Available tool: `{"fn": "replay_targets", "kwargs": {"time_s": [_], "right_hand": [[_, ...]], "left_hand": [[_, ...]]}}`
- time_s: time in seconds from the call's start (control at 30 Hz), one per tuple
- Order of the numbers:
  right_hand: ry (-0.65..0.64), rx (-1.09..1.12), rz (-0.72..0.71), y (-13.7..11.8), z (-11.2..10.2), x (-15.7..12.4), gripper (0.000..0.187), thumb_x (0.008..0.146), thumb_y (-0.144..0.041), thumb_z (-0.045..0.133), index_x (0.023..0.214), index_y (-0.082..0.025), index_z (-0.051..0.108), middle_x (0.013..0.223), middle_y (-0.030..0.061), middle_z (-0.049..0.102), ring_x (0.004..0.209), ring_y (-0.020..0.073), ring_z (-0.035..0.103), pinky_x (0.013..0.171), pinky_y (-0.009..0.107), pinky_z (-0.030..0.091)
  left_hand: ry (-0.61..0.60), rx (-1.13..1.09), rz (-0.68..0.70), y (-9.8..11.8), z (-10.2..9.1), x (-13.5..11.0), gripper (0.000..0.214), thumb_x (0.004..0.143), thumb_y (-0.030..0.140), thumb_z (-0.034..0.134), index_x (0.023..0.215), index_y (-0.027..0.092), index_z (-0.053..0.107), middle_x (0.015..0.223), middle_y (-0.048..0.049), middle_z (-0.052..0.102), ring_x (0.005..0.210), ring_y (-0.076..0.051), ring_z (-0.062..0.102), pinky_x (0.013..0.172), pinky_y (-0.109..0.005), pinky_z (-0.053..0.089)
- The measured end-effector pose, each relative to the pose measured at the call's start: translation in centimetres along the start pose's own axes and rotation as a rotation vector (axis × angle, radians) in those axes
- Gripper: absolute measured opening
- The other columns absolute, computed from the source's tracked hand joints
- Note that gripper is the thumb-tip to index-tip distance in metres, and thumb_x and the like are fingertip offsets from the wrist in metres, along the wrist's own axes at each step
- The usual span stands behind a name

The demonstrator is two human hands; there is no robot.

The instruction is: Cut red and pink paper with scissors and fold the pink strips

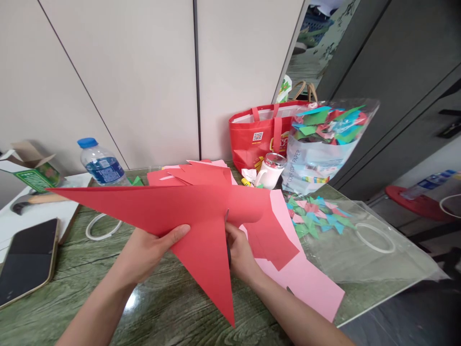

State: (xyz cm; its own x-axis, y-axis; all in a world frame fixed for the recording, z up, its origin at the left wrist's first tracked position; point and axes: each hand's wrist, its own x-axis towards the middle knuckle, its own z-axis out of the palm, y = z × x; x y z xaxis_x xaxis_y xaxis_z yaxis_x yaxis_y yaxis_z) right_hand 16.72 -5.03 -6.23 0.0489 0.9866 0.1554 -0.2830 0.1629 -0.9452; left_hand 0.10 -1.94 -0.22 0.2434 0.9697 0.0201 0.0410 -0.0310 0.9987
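A large red sheet of paper (162,206), folded along its top edge, hangs above the table with a long cut running up into it. My left hand (151,252) pinches it, thumb on the near face and fingers hidden behind. Close to the cut, my right hand (239,252) is closed around scissors (229,254); only a dark part of the handle and a bit of blade show, the rest lying behind the paper. Beyond and to the right are more red sheets (277,240) and pink sheets (306,281) on the table.
Small colored paper scraps (320,214) lie at right, beside a clear plastic sheet (360,254). Behind them stand a stuffed plastic bag (309,158), a white mug (270,175) and a red bag (248,139). At left are a water bottle (103,166), a phone (30,254) and a hammer (36,198).
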Motion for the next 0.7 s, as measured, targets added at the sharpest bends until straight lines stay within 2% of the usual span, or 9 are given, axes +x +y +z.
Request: {"fn": "replay_targets", "kwargs": {"time_s": [0.2, 0.37, 0.7], "right_hand": [[0.042, -0.059, -0.019, -0.08, 0.04, -0.01, 0.02, 0.056, -0.026, 0.072, 0.073, -0.021, 0.062, 0.075, 0.001, 0.07, 0.063, 0.0176, 0.061, 0.056, 0.027, 0.048], [0.069, -0.048, -0.043, 0.01, -0.02, -0.01, 0.019, 0.055, -0.023, 0.071, 0.07, -0.02, 0.06, 0.068, -0.0005, 0.068, 0.058, 0.0155, 0.058, 0.054, 0.026, 0.046], [0.097, -0.029, 0.01, 0.16, 0.03, -0.07, 0.01, 0.056, -0.019, 0.068, 0.06, -0.018, 0.058, 0.056, -0.0047, 0.059, 0.05, 0.0096, 0.049, 0.049, 0.022, 0.041]], "left_hand": [[-0.03, -0.12, -0.062, 0.33, 0.39, -0.07, 0.038, 0.067, 0.029, 0.07, 0.103, 0.022, 0.06, 0.111, -0.0071, 0.064, 0.101, -0.028, 0.059, 0.08, -0.038, 0.054], [-0.029, -0.134, -0.063, 0.22, 0.45, -0.17, 0.039, 0.067, 0.028, 0.071, 0.104, 0.021, 0.059, 0.112, -0.0075, 0.063, 0.102, -0.029, 0.058, 0.082, -0.039, 0.053], [-0.007, -0.138, -0.085, 0.55, 0.76, -0.23, 0.041, 0.063, 0.029, 0.072, 0.101, 0.02, 0.06, 0.109, -0.009, 0.064, 0.101, -0.03, 0.059, 0.081, -0.042, 0.053]]}}
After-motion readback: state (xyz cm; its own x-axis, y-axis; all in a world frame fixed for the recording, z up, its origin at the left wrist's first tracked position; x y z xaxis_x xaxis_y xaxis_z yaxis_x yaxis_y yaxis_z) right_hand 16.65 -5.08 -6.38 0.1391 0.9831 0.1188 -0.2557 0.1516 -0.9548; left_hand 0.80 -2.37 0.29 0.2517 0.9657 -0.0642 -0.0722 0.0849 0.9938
